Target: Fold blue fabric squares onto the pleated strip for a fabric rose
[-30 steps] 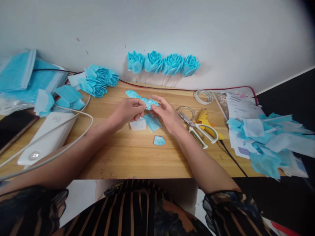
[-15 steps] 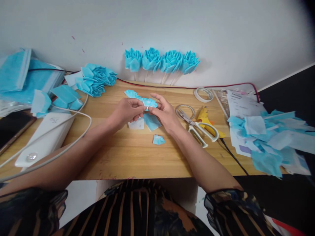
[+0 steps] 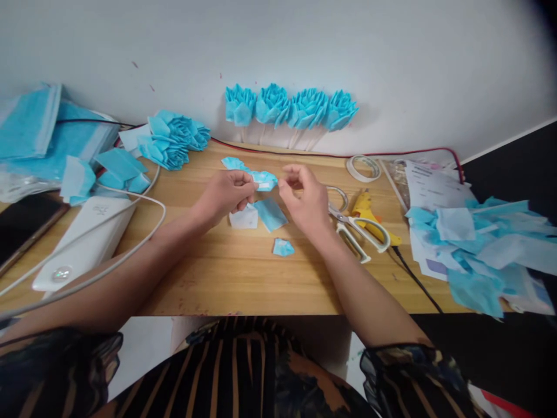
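My left hand [image 3: 228, 191] is closed in a pinch, with a small white strip [image 3: 263, 186] at its fingertips. Right behind the strip is a pleated blue fabric petal [image 3: 266, 179]; whether the two are joined I cannot tell. Another blue petal [image 3: 234, 163] shows past the knuckles. Just to the right, my right hand [image 3: 304, 197] is held with curled fingers, thumb and forefinger apart and nothing visible between them. Below the hands lie a blue fabric square [image 3: 271, 215], a white square [image 3: 244, 217] and a small folded blue petal [image 3: 283, 247].
Scissors [image 3: 348, 220], a yellow glue gun [image 3: 365, 204] and a tape roll [image 3: 364, 168] lie on the right, beside a heap of blue scraps [image 3: 478, 232]. Blue flowers [image 3: 308, 108] lean on the wall. A white power bank [image 3: 89, 241] with a cable lies left.
My right hand has let go of the blue petal and moved a little to the right, its fingers curling. My left hand keeps its pinch in nearly the same place.
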The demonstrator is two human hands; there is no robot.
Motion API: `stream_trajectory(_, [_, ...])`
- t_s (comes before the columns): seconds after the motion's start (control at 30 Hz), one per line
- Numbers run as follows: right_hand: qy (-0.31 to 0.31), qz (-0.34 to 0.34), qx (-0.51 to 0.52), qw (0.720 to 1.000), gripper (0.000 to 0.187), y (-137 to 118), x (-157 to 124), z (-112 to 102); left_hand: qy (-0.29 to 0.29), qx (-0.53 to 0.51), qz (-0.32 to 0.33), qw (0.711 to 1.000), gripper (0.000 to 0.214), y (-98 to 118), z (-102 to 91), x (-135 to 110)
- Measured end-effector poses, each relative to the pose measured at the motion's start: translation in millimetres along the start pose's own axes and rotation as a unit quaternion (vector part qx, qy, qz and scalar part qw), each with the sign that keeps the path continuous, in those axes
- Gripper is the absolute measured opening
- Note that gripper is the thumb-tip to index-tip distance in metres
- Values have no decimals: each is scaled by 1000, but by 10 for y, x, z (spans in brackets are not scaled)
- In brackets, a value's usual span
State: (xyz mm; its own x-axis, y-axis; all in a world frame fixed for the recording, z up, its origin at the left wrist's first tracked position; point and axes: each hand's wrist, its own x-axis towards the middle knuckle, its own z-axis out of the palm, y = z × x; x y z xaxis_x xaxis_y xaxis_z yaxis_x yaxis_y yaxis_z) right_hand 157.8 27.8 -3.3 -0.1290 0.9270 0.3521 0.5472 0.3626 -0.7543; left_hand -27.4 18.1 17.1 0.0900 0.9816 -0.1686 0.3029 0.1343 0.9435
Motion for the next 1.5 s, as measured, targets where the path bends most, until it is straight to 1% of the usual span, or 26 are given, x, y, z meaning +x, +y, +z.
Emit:
stream_trajectory(0.03, [18,-40,-52,998,17,-29,-20,-8,1,3,-1,1000,29,3,2,-2])
stream_trajectory(0.1, [18,-102,-128,986,15,-74,-55,-2,2,7,-2,1000,29,2,6,-4])
stream_trajectory(0.17, [-5,-125,-174,977,18,-91,-76,23,-2,5,0,1000,29,-10,7,-1])
stream_trajectory(0.27, [-24,-131,-196,971,19,-75,-79,60,-13,-10,6,1000,28,-42,6,11])
stream_trajectory(0.4, [-34,-126,-187,974,20,-57,-63,71,-29,-21,4,999,27,-70,2,28])
stream_trajectory(0.57, [-51,-107,-165,979,17,-70,-51,72,-42,-19,4,999,29,-51,5,24])
stream_trajectory(0.8, [-48,-93,-120,987,16,-39,-42,103,-45,-27,11,999,31,-35,6,20])
stream_trajectory(1.0, [-49,-99,-77,991,19,-15,-34,95,-47,-23,12,999,32,-22,-5,11])
stream_trajectory(1.3, [-52,-113,-59,991,20,-17,-31,86,-41,-25,8,999,30,-11,-19,7])
stream_trajectory(1.5, [-49,-73,-43,995,19,-11,-26,101,-47,-22,20,998,29,4,-15,-2])
